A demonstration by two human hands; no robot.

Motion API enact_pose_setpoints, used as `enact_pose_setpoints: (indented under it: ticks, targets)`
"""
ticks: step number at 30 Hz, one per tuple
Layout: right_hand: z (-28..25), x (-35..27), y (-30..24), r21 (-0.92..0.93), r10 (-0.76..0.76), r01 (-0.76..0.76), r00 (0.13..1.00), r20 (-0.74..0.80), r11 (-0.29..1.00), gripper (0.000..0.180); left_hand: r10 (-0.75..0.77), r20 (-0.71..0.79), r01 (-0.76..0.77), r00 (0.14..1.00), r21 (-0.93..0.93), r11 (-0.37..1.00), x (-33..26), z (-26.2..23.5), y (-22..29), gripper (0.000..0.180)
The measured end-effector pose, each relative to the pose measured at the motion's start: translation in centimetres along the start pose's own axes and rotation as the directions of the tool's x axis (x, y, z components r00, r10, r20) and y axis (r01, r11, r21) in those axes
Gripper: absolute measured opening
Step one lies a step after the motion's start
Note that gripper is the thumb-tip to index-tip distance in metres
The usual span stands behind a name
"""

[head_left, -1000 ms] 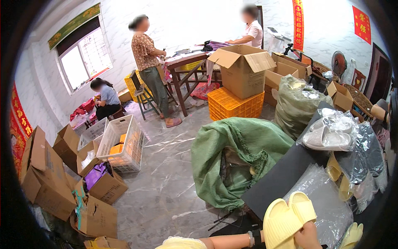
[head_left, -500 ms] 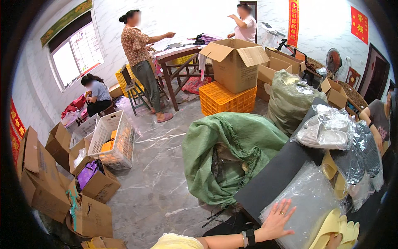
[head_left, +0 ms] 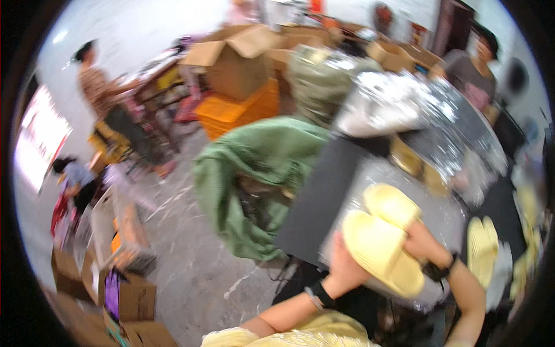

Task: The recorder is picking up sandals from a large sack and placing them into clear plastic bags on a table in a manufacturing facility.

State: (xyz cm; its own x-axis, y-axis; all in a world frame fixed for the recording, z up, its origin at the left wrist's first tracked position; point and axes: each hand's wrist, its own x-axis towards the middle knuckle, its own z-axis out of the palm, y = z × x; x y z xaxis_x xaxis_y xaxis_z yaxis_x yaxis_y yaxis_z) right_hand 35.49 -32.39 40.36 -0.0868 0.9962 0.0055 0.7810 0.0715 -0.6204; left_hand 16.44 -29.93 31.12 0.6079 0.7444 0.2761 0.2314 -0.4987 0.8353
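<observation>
A pair of pale yellow slide slippers (head_left: 378, 246) is held up over a stack of clear plastic bags (head_left: 442, 228) at the edge of the black table (head_left: 315, 199). My left hand (head_left: 348, 267) grips the nearer slipper by its left side, the fingers partly hidden behind it. From the right, my right hand (head_left: 423, 241) is closed around the slippers, its fingertips out of sight. Farther along the table lie bagged white slippers (head_left: 376, 110), bagged dark slippers (head_left: 457, 124) and tan-yellow slippers (head_left: 416, 165). Another yellow pair (head_left: 481, 248) lies to the right of my right arm.
An open green woven sack (head_left: 260, 139) stands against the table's left side, a full pale sack (head_left: 321, 87) beyond it. Cardboard boxes (head_left: 136, 295) and a white crate (head_left: 118, 231) line the left. A person (head_left: 471, 72) sits across the table; others are farther back.
My view has swung right and blurred. My left hand has left the plastic bags and taken hold of the yellow slippers, which my right hand has brought up and leftward from the lower right.
</observation>
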Motion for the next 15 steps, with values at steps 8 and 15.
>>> enact_pose_setpoints:
  ticks: [8, 15]
  targets:
    - [-2.0, 0.3, 4.5, -0.166, 0.3, -0.327, 0.939, -0.171, 0.93, 0.03, 0.038, 0.092, -0.087, 0.995, 0.621, 0.779, 1.8, -1.6, 2.7, 0.09]
    - [-2.5, -1.1, 4.3, -0.111, 0.346, -0.384, 0.902, -0.258, 0.917, 0.024, 0.044, 0.098, -0.096, 0.994, 0.635, 0.766, 0.6, -0.9, 2.0, 0.093]
